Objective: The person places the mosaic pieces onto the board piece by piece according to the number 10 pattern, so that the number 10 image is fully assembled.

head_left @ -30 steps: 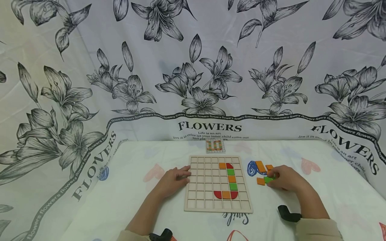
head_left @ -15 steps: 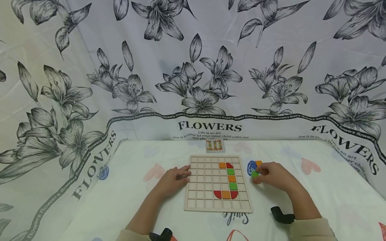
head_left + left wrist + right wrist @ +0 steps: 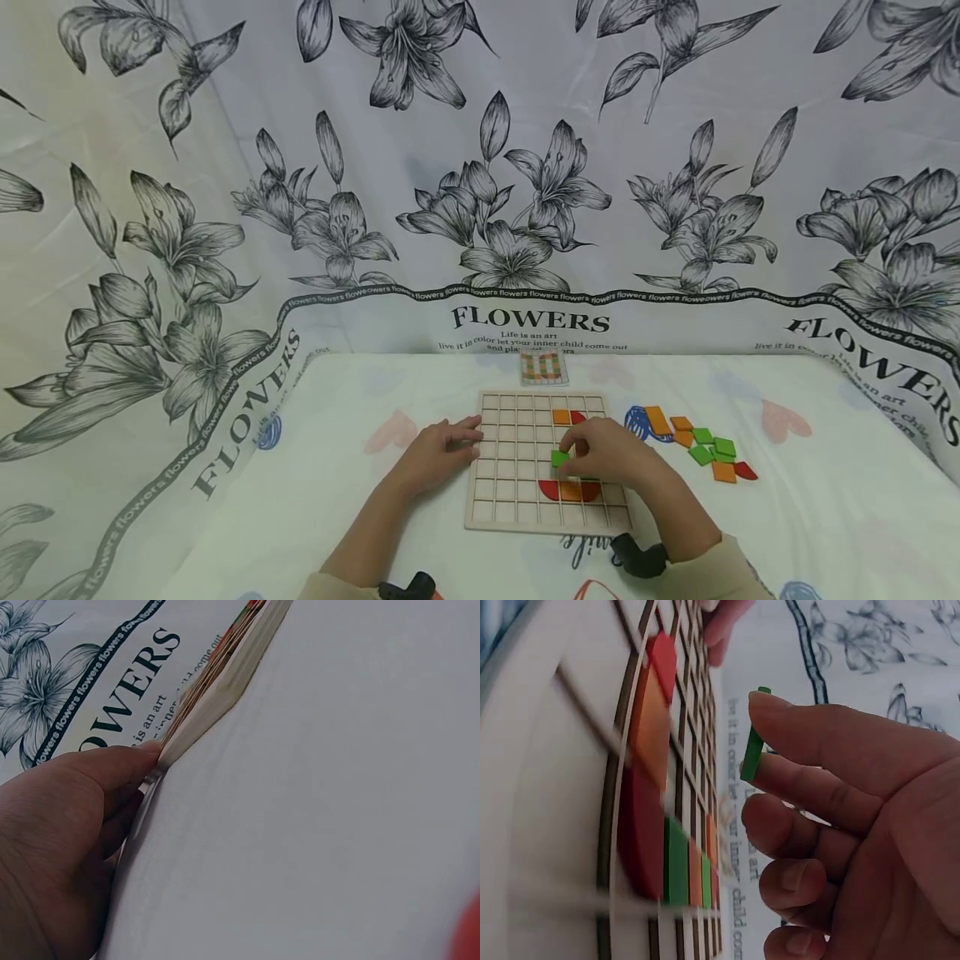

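Observation:
My right hand [image 3: 611, 450] pinches a green square tile [image 3: 559, 458] between thumb and index finger, above the wooden grid board [image 3: 510, 471]. In the right wrist view the green tile [image 3: 750, 761] stands on edge between the fingertips, clear of the grid. Red rounded corner tiles [image 3: 550, 490] and an orange tile [image 3: 571, 492] sit in a row near the board's front. Another orange tile [image 3: 562, 417] lies near the back. My hand hides part of the column between. My left hand [image 3: 431, 454] touches the board's left edge with extended fingers; the left wrist view shows its thumb [image 3: 124, 765] there.
Right of the board lie loose orange tiles [image 3: 656, 420], green tiles [image 3: 723, 447] and a red tile [image 3: 745, 471]. A small pattern card [image 3: 543, 367] lies behind the board. A flowered curtain [image 3: 510, 208] rises behind the table.
My right hand has moved left from the loose tiles to over the board, carrying a green tile. The loose tiles now show uncovered. My left hand keeps its place at the board's edge.

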`<state>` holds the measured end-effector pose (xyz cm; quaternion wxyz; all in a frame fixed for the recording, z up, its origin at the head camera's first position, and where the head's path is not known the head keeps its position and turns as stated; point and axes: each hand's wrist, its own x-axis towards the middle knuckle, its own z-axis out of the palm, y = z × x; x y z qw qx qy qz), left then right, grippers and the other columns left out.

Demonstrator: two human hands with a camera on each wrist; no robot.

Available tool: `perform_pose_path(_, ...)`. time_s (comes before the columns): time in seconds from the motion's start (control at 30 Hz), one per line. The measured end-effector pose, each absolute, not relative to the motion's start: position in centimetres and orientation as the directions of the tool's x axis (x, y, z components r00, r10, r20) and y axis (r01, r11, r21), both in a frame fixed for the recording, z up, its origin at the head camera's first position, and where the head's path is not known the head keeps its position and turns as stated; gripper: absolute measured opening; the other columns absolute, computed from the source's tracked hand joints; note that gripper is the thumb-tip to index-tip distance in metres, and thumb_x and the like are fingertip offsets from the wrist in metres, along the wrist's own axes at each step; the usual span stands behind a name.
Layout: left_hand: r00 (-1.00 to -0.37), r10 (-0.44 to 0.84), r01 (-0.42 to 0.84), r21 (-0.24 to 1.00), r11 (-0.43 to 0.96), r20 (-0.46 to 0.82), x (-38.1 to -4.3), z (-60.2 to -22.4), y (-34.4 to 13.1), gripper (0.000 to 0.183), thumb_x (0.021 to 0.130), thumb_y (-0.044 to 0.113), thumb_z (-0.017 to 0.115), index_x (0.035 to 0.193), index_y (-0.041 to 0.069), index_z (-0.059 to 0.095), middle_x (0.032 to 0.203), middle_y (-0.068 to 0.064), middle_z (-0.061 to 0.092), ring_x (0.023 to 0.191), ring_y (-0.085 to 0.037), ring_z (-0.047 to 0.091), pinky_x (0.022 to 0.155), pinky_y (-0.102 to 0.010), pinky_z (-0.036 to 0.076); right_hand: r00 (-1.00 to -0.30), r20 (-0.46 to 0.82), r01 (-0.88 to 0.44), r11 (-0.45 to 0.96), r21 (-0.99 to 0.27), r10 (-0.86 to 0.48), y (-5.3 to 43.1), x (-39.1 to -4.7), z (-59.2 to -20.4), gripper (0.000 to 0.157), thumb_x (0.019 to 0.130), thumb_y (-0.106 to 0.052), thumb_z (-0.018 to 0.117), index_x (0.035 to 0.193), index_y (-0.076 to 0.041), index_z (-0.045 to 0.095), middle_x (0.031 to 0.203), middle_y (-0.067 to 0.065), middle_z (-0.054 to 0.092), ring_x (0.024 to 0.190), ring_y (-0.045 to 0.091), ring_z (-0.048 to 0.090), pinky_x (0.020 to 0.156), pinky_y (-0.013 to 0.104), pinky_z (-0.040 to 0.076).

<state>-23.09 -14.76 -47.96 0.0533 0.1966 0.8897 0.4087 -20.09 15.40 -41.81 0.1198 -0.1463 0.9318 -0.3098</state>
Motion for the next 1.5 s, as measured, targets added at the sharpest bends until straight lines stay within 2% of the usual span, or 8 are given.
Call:
perform_pose_path(0.27,-0.909,0.41,0.322,0.749,0.579,0.075,-23.1,-48.3,-14.7,0.028,0.093,0.029,0.068,0.119,0.021,0.072,0.144,0.011,0.054,0.145,-0.031,0.034,0.123,-0.052,0.019,-0.92,-0.131,-0.225,0.77,-0.597,-0.37,14.0,-20.1,-43.2,0.018,0.078,-0.029,0.082,0.091,-0.02,0.073,0.075,-0.005,0.06,0.068,0.015,0.053,0.056,0.03,0.046)
perform_pose_path(0.5,-0.91,0.407,0.325,0.743,0.585,0.078,-23.1,-48.0,-14.8,0.027,0.093,0.029,0.068,0.118,0.022,0.072,0.144,0.01,0.054,0.145,-0.035,0.033,0.122,-0.053,0.02,-0.929,-0.136,-0.206,0.787,-0.581,-0.343,13.6,-20.3,-43.8,0.018,0.078,-0.028,0.082,0.092,-0.021,0.072,0.074,-0.005,0.059,0.066,0.015,0.052,0.056,0.03,0.044)
perform_pose_path(0.8,-0.909,0.41,0.32,0.756,0.571,0.076,-23.0,-47.9,-14.8,0.027,0.092,0.026,0.068,0.118,0.02,0.073,0.144,0.008,0.054,0.145,-0.037,0.032,0.122,-0.055,0.019,-0.931,-0.133,-0.205,0.786,-0.583,-0.341,13.6,-20.2,-43.9,0.018,0.08,-0.027,0.081,0.095,-0.019,0.074,0.082,-0.006,0.065,0.075,0.014,0.054,0.067,0.032,0.051)
perform_pose_path(1.13,-0.911,0.405,0.314,0.756,0.575,0.07,-23.1,-47.9,-14.9,0.027,0.092,0.028,0.068,0.118,0.021,0.072,0.144,0.011,0.053,0.146,-0.042,0.029,0.121,-0.057,0.019,-0.937,-0.157,-0.163,0.787,-0.595,-0.313,14.2,-20.4,-43.6,0.012,0.08,-0.026,0.081,0.09,-0.024,0.076,0.078,-0.006,0.064,0.071,0.015,0.054,0.06,0.029,0.048)
perform_pose_path(1.33,-0.913,0.403,0.31,0.754,0.58,0.066,-23.1,-47.9,-14.8,0.028,0.092,0.028,0.068,0.119,0.021,0.072,0.144,0.012,0.053,0.146,-0.042,0.028,0.121,-0.057,0.019,-0.959,-0.156,-0.097,0.792,-0.603,-0.236,15.6,-20.8,-43.1,0.011,0.083,-0.025,0.079,0.093,-0.023,0.076,0.08,-0.004,0.062,0.074,0.016,0.054,0.061,0.029,0.048)
perform_pose_path(1.5,-0.913,0.403,0.31,0.75,0.585,0.063,-23.1,-47.8,-14.8,0.028,0.092,0.029,0.068,0.119,0.021,0.072,0.145,0.012,0.053,0.145,-0.043,0.028,0.121,-0.057,0.019,-0.984,-0.114,-0.041,0.801,-0.598,-0.136,18.9,-21.9,-43.0,0.021,0.086,-0.027,0.076,0.104,-0.017,0.074,0.082,0.002,0.059,0.069,0.019,0.052,0.055,0.03,0.044)
